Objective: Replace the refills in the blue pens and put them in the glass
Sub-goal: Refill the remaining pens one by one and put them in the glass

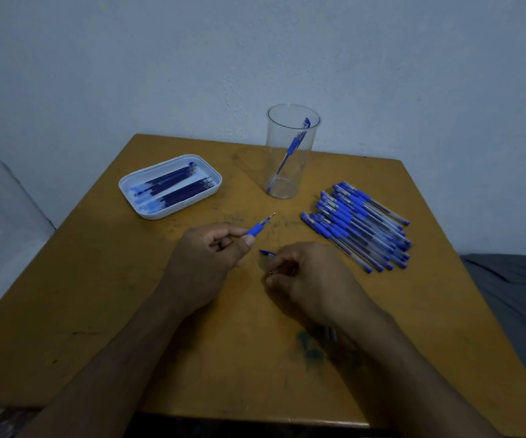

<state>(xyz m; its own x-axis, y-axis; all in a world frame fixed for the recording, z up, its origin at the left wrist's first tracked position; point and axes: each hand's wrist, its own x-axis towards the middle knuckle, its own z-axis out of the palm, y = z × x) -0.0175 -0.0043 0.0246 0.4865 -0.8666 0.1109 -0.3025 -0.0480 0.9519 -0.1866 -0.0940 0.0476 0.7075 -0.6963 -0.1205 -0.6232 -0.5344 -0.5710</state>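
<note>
- Left hand [206,251] pinches a pen's grip section [257,228], tip toward the glass [290,153].
- Right hand [309,279] curls around a pen barrel [267,252] (mostly hidden), nearer than the glass.

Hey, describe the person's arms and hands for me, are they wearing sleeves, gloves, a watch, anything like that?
Both arms are bare as far as the view shows: no sleeves reach the forearms or wrists. The left hand and right hand wear no gloves, and no watch, bracelet or band shows at either wrist. No rings can be made out, though the light is dim and the fingers are partly hidden.
</note>
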